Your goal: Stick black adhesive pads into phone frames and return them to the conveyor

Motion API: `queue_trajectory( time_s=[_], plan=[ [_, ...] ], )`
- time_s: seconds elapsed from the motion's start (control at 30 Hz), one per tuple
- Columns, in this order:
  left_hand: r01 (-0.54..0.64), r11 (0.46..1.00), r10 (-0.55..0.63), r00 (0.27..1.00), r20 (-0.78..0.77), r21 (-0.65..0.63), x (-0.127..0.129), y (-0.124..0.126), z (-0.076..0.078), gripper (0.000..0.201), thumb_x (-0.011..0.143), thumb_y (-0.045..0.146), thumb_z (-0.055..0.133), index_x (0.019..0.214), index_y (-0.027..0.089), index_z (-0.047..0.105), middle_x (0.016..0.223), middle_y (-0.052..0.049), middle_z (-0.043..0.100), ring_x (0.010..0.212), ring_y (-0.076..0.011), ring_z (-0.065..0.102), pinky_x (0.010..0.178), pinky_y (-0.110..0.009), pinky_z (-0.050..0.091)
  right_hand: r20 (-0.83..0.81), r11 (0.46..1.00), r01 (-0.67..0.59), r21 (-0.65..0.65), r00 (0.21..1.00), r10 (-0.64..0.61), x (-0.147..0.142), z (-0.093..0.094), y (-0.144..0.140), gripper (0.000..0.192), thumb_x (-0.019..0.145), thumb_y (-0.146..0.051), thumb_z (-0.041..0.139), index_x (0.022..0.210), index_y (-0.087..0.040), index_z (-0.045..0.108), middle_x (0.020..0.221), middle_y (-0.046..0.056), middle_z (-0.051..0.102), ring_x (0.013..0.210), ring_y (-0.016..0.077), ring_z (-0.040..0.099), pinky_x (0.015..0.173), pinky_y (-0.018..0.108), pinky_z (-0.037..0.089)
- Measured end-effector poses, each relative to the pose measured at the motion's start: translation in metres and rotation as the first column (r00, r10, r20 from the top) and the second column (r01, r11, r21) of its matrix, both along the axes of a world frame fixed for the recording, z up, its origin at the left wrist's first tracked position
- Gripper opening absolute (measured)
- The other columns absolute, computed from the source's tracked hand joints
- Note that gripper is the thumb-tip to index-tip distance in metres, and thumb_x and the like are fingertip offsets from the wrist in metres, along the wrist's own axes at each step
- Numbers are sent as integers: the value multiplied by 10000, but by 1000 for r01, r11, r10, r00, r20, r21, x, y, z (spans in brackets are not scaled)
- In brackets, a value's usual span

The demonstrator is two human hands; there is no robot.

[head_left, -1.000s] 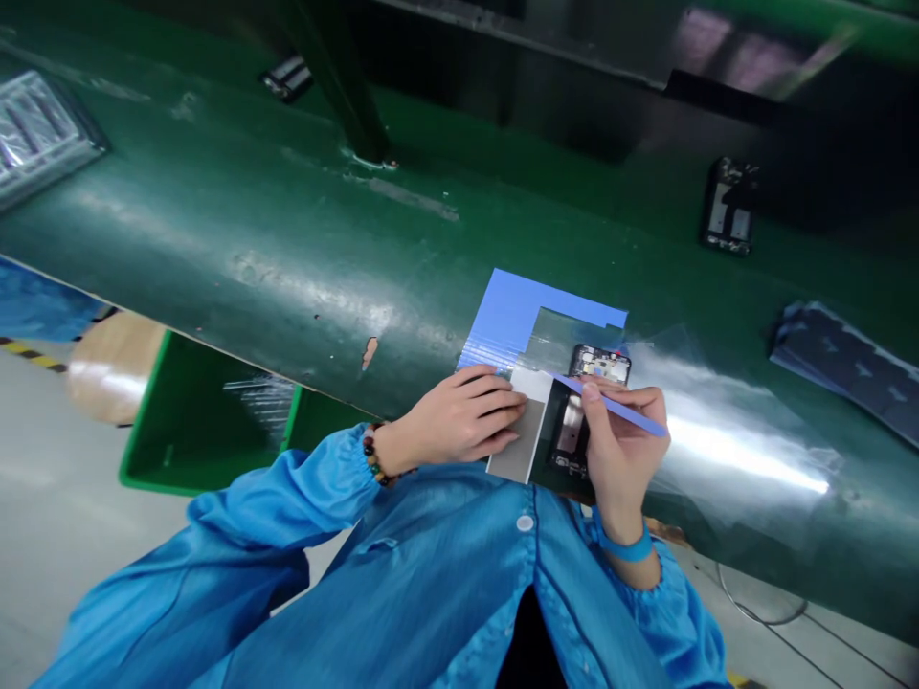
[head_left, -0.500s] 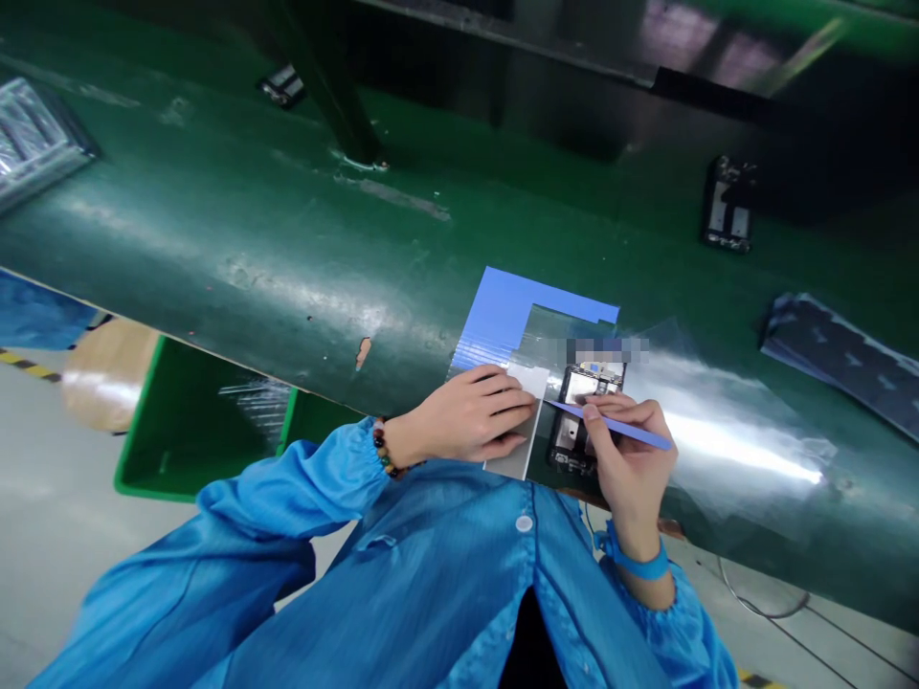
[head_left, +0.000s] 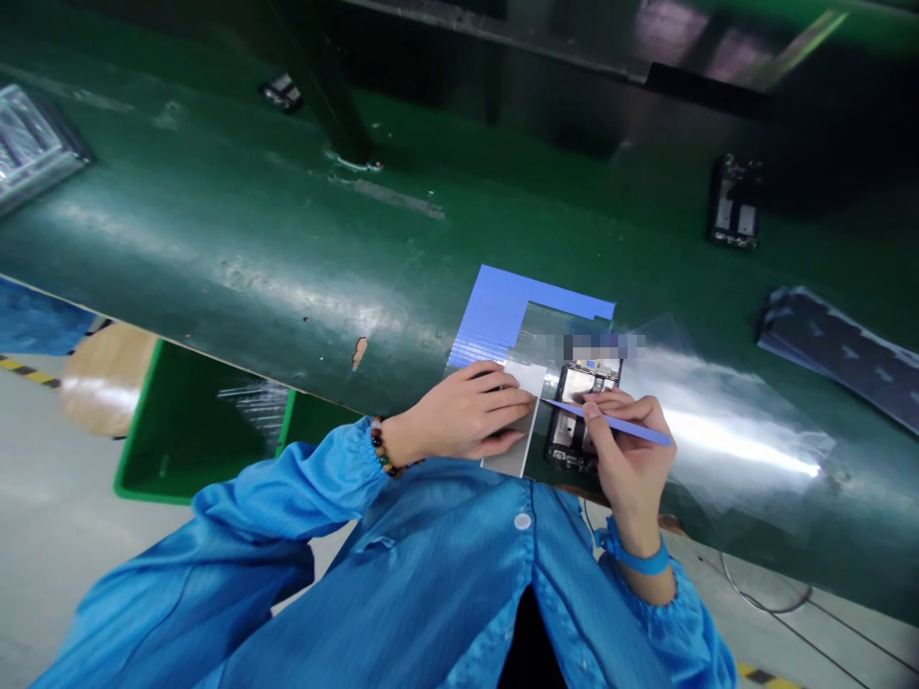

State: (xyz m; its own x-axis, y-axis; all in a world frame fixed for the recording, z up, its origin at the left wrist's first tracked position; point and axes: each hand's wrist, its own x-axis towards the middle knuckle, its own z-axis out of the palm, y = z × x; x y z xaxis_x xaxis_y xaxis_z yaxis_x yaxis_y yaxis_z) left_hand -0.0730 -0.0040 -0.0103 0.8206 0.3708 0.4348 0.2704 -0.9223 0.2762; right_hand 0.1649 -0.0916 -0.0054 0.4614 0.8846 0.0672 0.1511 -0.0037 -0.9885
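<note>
My left hand [head_left: 466, 413] lies flat with fingers stretched over a white sheet [head_left: 513, 459], holding it down near the table's front edge. A pair of purple-blue tweezers [head_left: 636, 431] is pinched in my right hand [head_left: 632, 450]. Their fine tip reaches left to the right edge of the white sheet. Under my right fingers lies an open phone frame [head_left: 571, 388] with black edges and silver plates; my hand covers part of it. Behind the white sheet rests a blue sheet [head_left: 495, 301], partly overlaid by a clear film piece.
Clear plastic film [head_left: 747, 421] lies to the right, shining with glare. Another phone frame [head_left: 736, 206] sits at the back right, beside stacked dark sheets [head_left: 840, 344]. A small phone part [head_left: 281, 93] and a tray [head_left: 35, 144] are at left. A green bin [head_left: 193, 421] stands below the edge.
The view has shifted very slightly. Both hands, the tweezers and the sheets keep nearly the same places.
</note>
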Motion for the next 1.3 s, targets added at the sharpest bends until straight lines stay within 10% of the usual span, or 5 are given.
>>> queue_trajectory(
  time_s=[1.07,1.3],
  plan=[
    [-14,1000,15,999,44,-26,1,-2,3,245,1025,285,697,1246,199,757,1255,-47,818,1162,-207,751,1127,-423,529,-134,1000,4,-31,991,-8,20,8,-24,387,851,-308,940,787,-235,565,832,4,717,950,202,751,985,428,608],
    [205,978,-200,976,89,-49,25,-21,10,115,1034,264,709,1093,204,788,1201,-36,819,1120,-155,754,1166,-356,549,-46,992,-78,-102,996,74,36,4,-56,364,848,-325,938,768,-240,593,786,-3,681,927,236,754,1016,501,613]
  ],
)
